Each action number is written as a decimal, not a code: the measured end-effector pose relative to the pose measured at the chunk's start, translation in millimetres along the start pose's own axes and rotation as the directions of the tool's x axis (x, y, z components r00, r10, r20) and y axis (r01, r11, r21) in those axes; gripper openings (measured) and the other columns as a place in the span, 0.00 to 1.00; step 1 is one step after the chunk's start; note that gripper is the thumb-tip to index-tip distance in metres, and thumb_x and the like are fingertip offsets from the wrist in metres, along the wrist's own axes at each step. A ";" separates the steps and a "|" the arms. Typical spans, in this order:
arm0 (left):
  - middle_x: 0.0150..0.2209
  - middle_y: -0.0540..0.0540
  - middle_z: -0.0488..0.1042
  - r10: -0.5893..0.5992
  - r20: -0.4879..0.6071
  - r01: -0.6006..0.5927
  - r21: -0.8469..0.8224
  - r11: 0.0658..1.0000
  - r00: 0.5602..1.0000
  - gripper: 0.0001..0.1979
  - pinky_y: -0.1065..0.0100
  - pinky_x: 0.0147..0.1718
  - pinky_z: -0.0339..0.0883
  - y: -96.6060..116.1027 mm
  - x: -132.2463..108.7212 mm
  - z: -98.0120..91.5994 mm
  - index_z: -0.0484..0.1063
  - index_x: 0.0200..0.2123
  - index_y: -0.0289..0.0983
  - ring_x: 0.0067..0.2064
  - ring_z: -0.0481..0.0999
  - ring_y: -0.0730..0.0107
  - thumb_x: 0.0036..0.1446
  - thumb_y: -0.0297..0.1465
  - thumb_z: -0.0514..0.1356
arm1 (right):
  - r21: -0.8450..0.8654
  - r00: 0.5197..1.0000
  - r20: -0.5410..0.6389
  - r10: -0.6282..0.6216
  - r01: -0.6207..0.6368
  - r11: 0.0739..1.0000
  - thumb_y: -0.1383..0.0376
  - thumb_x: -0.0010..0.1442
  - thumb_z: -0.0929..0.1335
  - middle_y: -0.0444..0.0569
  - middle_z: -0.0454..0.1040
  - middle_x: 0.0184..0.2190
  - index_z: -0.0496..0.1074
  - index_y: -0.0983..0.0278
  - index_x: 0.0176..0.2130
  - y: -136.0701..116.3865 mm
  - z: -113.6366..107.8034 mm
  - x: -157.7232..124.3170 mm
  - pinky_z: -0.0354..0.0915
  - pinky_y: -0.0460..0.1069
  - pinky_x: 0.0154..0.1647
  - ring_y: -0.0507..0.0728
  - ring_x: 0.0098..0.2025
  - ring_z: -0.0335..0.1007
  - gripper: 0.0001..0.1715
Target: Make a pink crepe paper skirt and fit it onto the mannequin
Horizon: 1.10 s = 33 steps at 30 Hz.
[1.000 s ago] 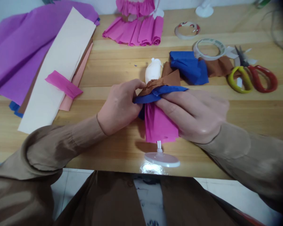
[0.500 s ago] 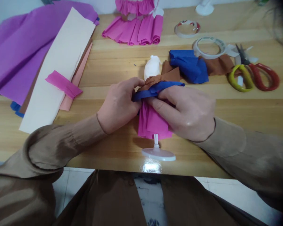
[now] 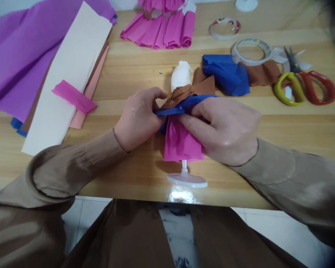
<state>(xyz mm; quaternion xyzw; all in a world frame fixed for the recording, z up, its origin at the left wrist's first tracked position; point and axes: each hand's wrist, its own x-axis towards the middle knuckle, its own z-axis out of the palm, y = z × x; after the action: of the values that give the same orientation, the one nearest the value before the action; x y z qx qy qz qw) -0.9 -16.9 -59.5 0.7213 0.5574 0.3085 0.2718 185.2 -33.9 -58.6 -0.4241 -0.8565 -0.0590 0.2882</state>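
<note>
A small figure with a white wrapped head (image 3: 180,75) lies or leans near the table's front, its white round stand (image 3: 187,180) toward me. Brown crepe paper (image 3: 193,88) wraps its top, and a pink crepe skirt (image 3: 181,139) hangs below. Between them runs a blue crepe paper strip (image 3: 174,111). My left hand (image 3: 141,118) is closed on the strip's left end, thumb raised a little off the brown paper. My right hand (image 3: 225,128) pinches the strip at the right, thumb and forefinger over the skirt's top. Both hands' other fingers are partly hidden.
Scissors (image 3: 303,80) lie at the right by two tape rolls (image 3: 252,52) and loose blue crepe paper (image 3: 225,74). Behind stands a pleated pink skirt piece (image 3: 158,31). At the left are purple sheets (image 3: 19,48), a cream strip (image 3: 69,78) and a small pink piece (image 3: 74,96).
My left thumb has lifted away from the brown paper. Both hands keep their hold on the blue strip. The view has shifted slightly.
</note>
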 end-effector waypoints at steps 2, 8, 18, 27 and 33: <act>0.25 0.52 0.73 0.005 -0.018 -0.005 -0.011 1.000 1.000 0.12 0.68 0.30 0.66 -2.2 0.8 1.0 0.74 0.39 0.38 0.28 0.73 0.70 0.48 0.26 0.63 | -0.015 1.000 -0.027 -0.014 0.013 1.000 0.62 0.65 0.64 0.45 0.64 0.19 0.66 0.62 0.25 0.9 0.4 -0.3 0.51 0.52 0.26 0.53 0.24 0.62 0.17; 0.26 0.50 0.75 -0.007 -0.004 0.006 -0.037 0.999 1.000 0.11 0.66 0.30 0.66 0.1 2.2 1.2 0.74 0.39 0.38 0.29 0.73 0.68 0.50 0.25 0.62 | -0.050 0.999 -0.052 0.016 -0.018 0.999 0.59 0.68 0.61 0.45 0.63 0.18 0.66 0.61 0.25 -2.5 2.4 5.1 0.52 0.51 0.24 0.54 0.24 0.64 0.20; 0.24 0.50 0.73 -0.019 0.034 0.021 -0.056 0.998 0.999 0.07 0.66 0.27 0.63 7.6 -0.2 -0.3 0.77 0.36 0.37 0.26 0.70 0.70 0.52 0.29 0.64 | -0.155 0.998 -0.055 -0.026 0.017 0.988 0.62 0.68 0.61 0.49 0.66 0.20 0.66 0.62 0.24 5.0 13.1 8.1 0.53 0.52 0.27 0.55 0.27 0.64 0.20; 0.28 0.49 0.76 0.000 0.056 0.006 -0.113 0.994 0.998 0.03 0.65 0.28 0.65 7.8 -1.6 -0.5 0.74 0.33 0.39 0.30 0.72 0.68 0.52 0.27 0.63 | -0.119 0.985 -0.022 -0.170 0.166 0.979 0.69 0.67 0.59 0.49 0.67 0.22 0.66 0.62 0.23 0.6 8.7 20.5 0.47 0.52 0.24 0.55 0.27 0.63 0.21; 0.25 0.51 0.73 -0.040 0.066 0.047 -0.113 0.993 0.997 0.09 0.66 0.27 0.62 10.1 -1.5 -1.3 0.75 0.36 0.38 0.26 0.68 0.72 0.50 0.23 0.63 | -0.153 0.983 -0.034 -0.179 0.172 0.973 0.69 0.67 0.59 0.49 0.68 0.23 0.66 0.62 0.23 5.8 11.8 14.2 0.49 0.52 0.25 0.55 0.28 0.64 0.21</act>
<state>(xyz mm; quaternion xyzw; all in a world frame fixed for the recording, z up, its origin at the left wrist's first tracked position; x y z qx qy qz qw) 4.2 -20.6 -51.5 0.7019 0.5453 0.3106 0.3369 177.6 -16.3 -61.6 -0.3658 -0.8766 -0.1583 0.2695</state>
